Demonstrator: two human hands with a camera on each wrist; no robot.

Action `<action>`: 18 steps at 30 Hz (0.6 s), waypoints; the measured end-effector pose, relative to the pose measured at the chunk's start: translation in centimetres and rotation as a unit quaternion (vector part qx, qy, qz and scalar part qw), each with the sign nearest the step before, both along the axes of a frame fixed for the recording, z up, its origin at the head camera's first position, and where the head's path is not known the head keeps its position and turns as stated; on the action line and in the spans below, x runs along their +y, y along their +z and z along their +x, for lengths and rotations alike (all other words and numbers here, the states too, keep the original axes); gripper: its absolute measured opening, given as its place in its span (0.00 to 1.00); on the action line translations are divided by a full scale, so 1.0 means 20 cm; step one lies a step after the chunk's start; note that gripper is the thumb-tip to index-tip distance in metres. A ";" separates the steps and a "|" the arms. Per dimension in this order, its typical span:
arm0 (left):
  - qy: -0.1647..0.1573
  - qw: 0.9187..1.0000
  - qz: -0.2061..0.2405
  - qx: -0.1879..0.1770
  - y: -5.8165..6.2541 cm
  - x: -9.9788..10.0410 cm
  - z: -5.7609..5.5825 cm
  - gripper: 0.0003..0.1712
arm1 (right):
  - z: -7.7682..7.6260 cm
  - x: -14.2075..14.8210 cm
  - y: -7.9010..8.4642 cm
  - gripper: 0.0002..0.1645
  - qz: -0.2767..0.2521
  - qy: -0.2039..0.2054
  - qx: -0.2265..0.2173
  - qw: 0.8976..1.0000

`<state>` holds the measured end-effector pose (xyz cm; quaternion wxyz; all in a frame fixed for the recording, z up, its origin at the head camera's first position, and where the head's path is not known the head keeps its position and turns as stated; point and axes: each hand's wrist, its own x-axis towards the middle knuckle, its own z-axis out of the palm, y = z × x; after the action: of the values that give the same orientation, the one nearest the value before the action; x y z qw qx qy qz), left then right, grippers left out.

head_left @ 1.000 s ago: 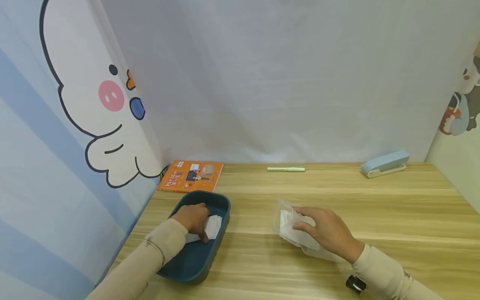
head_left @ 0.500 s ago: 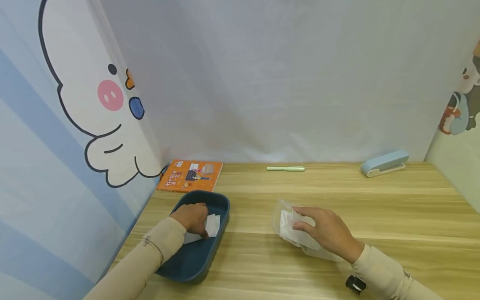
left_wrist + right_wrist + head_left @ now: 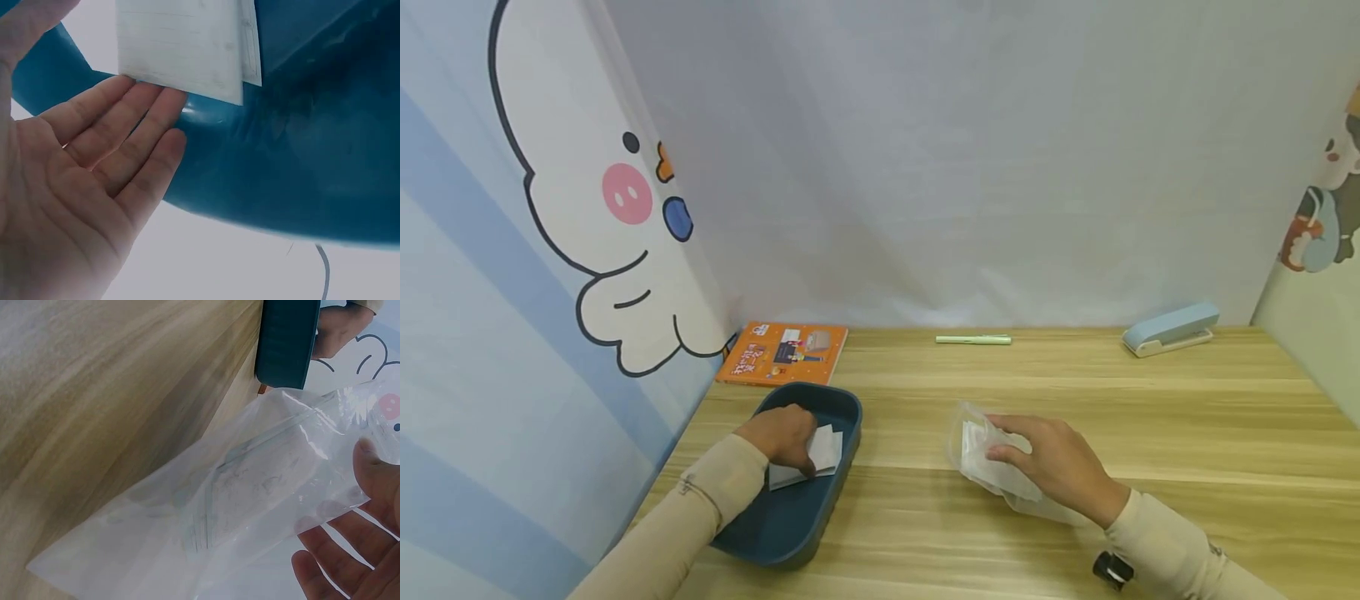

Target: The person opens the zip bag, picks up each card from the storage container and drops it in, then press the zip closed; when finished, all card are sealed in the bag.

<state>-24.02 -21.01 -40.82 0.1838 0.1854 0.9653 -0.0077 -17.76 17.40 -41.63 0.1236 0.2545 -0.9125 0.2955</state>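
Observation:
Inside a dark blue bin (image 3: 778, 527) at the left, my left hand (image 3: 786, 437) grips a small stack of flat white packets (image 3: 826, 450). In the left wrist view the fingertips meet the lower edge of the packets (image 3: 181, 47), and the thumb is only partly visible. To the right, my right hand (image 3: 1060, 462) holds a clear plastic bag (image 3: 125, 544) between thumb and fingers, just over the table. Through the film show more white packets (image 3: 262, 481). The bag's mouth faces the bin side in the head view.
Behind the bin lies an orange book (image 3: 784, 354). A light green pen (image 3: 973, 339) lies along the table's back edge, with a blue stapler (image 3: 1172, 329) at the back right. Printed curtains stand at the left, back and right of the wooden table (image 3: 910, 517).
My left hand has drawn slightly left and toward me in the bin, and the packets under it have shifted a little. The right hand and bag have stayed in place.

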 end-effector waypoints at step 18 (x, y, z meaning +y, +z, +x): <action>-0.020 0.998 0.056 0.019 0.10 -0.05 0.02 0.37 | 0.00 -0.01 0.00 0.27 0.001 0.009 0.004 1.000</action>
<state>-23.65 -21.98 -38.90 0.1542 0.2140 0.9638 0.0390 -17.78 17.25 -41.57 0.1243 0.2635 -0.9100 0.2950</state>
